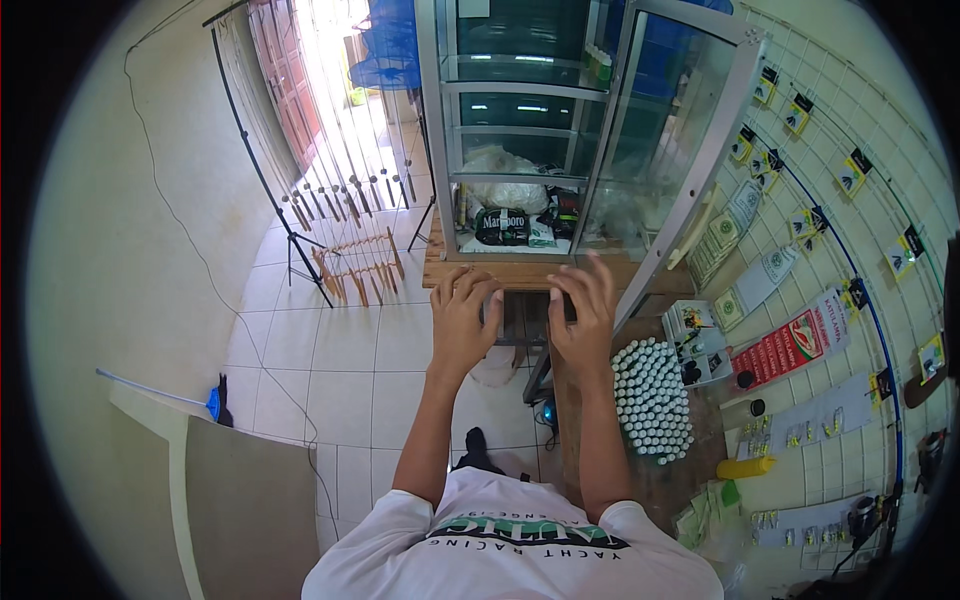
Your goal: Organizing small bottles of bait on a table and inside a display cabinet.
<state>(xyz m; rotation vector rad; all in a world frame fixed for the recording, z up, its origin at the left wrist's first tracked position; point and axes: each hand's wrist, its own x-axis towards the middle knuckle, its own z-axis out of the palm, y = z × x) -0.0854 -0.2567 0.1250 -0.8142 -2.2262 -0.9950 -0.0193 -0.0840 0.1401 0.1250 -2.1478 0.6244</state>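
Both hands are raised in front of my body, palms turned partly toward each other. My left hand (464, 318) has its fingers apart and slightly curved, with nothing in it. A gap away, my right hand (583, 315) is likewise spread and holds nothing; its fingertips look a little blurred. Just beyond them, the wooden table edge (470, 274) carries a glass cabinet (448, 140) with a metal frame. On its lowest shelf are a black and green pack (502, 227) and clear plastic bags (498, 163). Whether my fingertips touch the wood I cannot tell.
A framed glass door (690, 170) angles out at the cabinet's right. Many white-capped bottles (652, 400) stand on the right-hand table beside a white box (697, 340). Hanging packets line the wire grid (850, 230). A black stand (300, 245) and a cable (265, 365) are at left.
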